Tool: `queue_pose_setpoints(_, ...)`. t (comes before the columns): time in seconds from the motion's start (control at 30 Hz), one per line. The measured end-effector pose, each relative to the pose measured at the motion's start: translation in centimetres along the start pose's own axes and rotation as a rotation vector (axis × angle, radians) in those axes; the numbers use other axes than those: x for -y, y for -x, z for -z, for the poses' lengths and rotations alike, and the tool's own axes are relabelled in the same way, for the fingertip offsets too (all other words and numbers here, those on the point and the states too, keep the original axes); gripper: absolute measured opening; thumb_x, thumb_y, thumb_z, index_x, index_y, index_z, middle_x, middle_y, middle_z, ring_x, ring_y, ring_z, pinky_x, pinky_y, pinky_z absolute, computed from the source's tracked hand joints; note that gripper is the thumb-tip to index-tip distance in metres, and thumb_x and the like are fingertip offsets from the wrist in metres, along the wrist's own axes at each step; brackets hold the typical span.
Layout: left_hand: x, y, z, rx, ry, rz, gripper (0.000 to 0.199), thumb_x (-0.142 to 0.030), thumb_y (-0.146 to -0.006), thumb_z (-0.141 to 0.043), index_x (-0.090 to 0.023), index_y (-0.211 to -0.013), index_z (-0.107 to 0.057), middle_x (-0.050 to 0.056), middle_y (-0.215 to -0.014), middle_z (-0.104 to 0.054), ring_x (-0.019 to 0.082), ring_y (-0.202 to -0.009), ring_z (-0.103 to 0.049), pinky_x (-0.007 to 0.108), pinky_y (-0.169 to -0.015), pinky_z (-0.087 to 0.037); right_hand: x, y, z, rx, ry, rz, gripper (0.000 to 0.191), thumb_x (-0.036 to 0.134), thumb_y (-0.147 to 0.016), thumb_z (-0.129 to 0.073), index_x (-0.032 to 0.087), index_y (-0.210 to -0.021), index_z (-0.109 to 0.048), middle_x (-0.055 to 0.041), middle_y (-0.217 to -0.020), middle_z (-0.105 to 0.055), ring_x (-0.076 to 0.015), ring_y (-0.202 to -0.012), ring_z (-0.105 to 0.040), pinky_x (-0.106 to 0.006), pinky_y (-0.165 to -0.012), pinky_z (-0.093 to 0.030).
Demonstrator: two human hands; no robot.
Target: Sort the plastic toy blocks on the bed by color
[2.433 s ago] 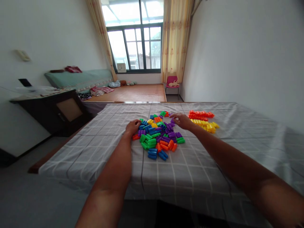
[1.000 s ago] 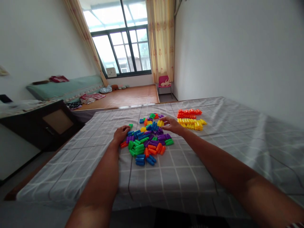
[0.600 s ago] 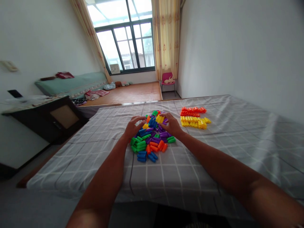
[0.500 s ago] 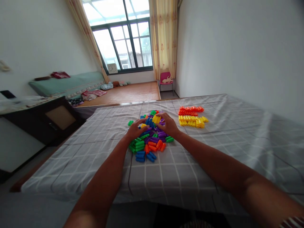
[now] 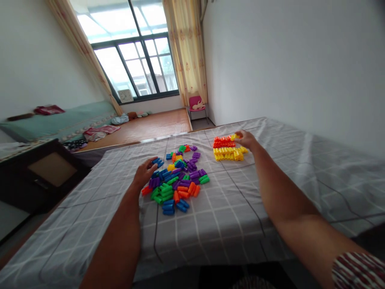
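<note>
one head-worn camera looks forward and down over the checked cloth [image 5: 222, 224] toward the window [image 5: 132, 50].

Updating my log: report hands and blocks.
Right hand holds yellow block by orange row. Left hand at blue block, grip unclear. Mixed pile between hands.

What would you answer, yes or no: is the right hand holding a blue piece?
No, the right hand holds a yellow piece beside the orange pieces.
</note>
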State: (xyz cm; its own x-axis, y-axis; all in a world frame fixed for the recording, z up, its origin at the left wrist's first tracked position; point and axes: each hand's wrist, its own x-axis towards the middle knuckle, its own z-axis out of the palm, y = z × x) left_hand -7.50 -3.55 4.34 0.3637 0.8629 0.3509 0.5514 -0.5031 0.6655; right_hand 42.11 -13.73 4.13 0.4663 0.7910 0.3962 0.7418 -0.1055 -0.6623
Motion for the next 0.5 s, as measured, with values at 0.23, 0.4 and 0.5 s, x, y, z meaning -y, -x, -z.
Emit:
queue_pose_setpoints(0.23, 0.9, 0.1, -0.1, 0.027, 0.090, 0.065, 0.073, -0.068, -0.066, -0.064, -0.017, -0.119, -0.065, 0.011, -0.110, -0.070, 0.027, -0.093, -0.068, 0.036, -0.078, -0.055, -5.6, 0.0, 1.9, 0.293, -0.146, -0.277, 0.045, 0.009, -0.066, -0.065, 0.011, -0.111, -0.067, -0.0116, -0.119, -0.066, -0.0199, -0.105, -0.063, -0.026, -0.091, -0.047)
queue_pose_setpoints(0.4, 0.7, 0.3, 0.0, 0.035, 0.143, 0.074, 0.073, -0.067, -0.065, -0.066, -0.017, -0.117, -0.066, 0.011, -0.115, -0.069, 0.028, -0.097, -0.066, 0.037, -0.082, -0.054, -5.1, 0.0, 1.9, 0.384, -0.192, -0.274, 0.048, 0.008, -0.063, -0.066, 0.014, -0.111, -0.068, -0.0109, -0.124, -0.064, -0.0227, -0.112, -0.060, -0.030, -0.096, -0.046)
queue_pose_setpoints(0.5, 0.6, 0.3, 0.0, 0.072, 0.159, 0.096, 0.071, -0.066, -0.063, -0.068, -0.017, -0.113, -0.068, 0.011, -0.117, -0.068, 0.029, -0.100, -0.065, 0.038, -0.085, -0.053, -5.2, 0.0, 1.8, 0.391, -0.220, -0.261, 0.052, 0.007, -0.060, -0.067, 0.014, -0.111, -0.068, -0.0113, -0.125, -0.064, -0.0250, -0.114, -0.059, -0.032, -0.097, -0.045)
